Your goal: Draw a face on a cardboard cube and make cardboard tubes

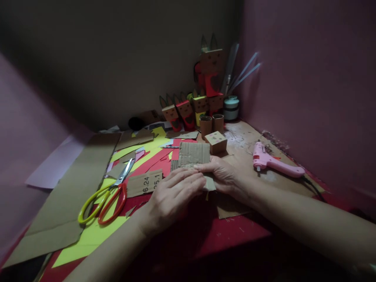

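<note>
Both hands meet at the middle of the red surface (223, 235) on one cardboard piece (194, 153). The left hand (173, 196) lies nearly flat, fingers stretched and pressed across the piece's lower edge, gripping nothing. The right hand (225, 176) is closed on the same edge from the right, a finger laid over the top and the rest curled beneath. The piece itself stands tilted up behind the fingers, ribbed face to the camera.

Just left of the hands lies a numbered scrap (145, 183), and beyond it scissors (108, 196) rest, blades slightly apart, on yellow paper (88, 239) and a brown sheet (67, 196) toward the left edge. Near the right edge lies a pink glue gun (273, 162). Just behind the piece sits a small box (216, 141), then two rolls (211, 123). Cardboard figures (182, 111) and a jar (231, 107) crowd the far corner.
</note>
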Available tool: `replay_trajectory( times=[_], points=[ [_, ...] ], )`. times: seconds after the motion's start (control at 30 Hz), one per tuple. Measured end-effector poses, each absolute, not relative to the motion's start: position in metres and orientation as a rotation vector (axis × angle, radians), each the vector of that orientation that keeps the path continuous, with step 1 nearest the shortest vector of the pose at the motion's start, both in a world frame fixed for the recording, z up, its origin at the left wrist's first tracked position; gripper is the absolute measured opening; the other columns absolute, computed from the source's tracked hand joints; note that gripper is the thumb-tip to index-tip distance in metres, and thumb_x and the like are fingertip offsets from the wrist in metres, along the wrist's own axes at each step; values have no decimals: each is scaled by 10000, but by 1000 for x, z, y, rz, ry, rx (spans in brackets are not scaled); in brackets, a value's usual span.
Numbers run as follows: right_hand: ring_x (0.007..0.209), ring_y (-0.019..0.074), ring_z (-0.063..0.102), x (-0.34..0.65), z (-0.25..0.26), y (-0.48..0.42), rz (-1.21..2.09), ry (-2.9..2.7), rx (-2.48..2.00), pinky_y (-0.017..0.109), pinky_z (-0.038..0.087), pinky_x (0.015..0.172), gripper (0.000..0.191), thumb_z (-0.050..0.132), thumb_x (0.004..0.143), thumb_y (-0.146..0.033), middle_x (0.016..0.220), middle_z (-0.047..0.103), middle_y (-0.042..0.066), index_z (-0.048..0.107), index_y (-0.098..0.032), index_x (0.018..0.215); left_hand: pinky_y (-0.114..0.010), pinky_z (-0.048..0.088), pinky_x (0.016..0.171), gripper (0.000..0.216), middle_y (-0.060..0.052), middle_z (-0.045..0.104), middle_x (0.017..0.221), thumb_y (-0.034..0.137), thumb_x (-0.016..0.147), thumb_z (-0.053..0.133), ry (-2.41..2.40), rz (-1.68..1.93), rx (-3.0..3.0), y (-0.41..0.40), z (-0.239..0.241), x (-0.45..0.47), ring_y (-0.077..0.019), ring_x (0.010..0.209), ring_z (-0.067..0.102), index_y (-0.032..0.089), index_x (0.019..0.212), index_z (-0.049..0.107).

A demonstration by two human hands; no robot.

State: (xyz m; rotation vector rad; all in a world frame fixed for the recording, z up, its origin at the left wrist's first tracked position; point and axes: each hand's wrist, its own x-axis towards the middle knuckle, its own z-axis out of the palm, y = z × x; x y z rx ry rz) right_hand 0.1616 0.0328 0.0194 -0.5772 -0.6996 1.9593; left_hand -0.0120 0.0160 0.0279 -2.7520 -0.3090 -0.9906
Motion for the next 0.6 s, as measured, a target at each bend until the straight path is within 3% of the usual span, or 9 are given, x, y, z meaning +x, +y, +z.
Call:
replay_trajectory(
  times=[0.13,0.2,0.3,0.47,0.6],
  points=[
    [762,202,635,159,17,32,1940,-700,-596,322,506,693,364,711,494,-27,818,710,79,666,-127,841,-431,499,948,249,-138,728,1086,61,915,496,-309,-1053,-2827,17,24,-9,-236,1111,633,113,1131,609],
    [730,172,620,156,14,29,1857,-737,-624,298,493,684,402,719,479,-12,804,702,40,663,-145,855,-383,512,834,191,-92,747,945,57,905,515,-421,-1146,-2844,14,26,-5,-198,899,666,142,1030,631],
    [791,170,628,151,9,26,1764,-799,-584,291,490,728,509,712,479,17,883,708,13,652,-179,945,-313,469,706,138,-19,688,744,67,902,541,-653,-1257,-2861,11,28,-1,-131,661,562,166,909,638],
    [830,195,642,153,7,29,1817,-784,-549,342,507,810,379,691,543,-25,887,701,54,646,-157,895,-329,459,783,115,-30,698,881,209,890,632,-910,-1439,-2859,13,24,-9,-165,835,608,213,1003,651],
    [877,232,661,156,9,31,1864,-741,-606,365,523,813,449,679,496,-13,907,722,71,650,-161,919,-329,469,748,49,-30,677,822,256,837,696,-1032,-1555,-2893,16,23,-13,-180,812,613,209,840,683]
  ],
)
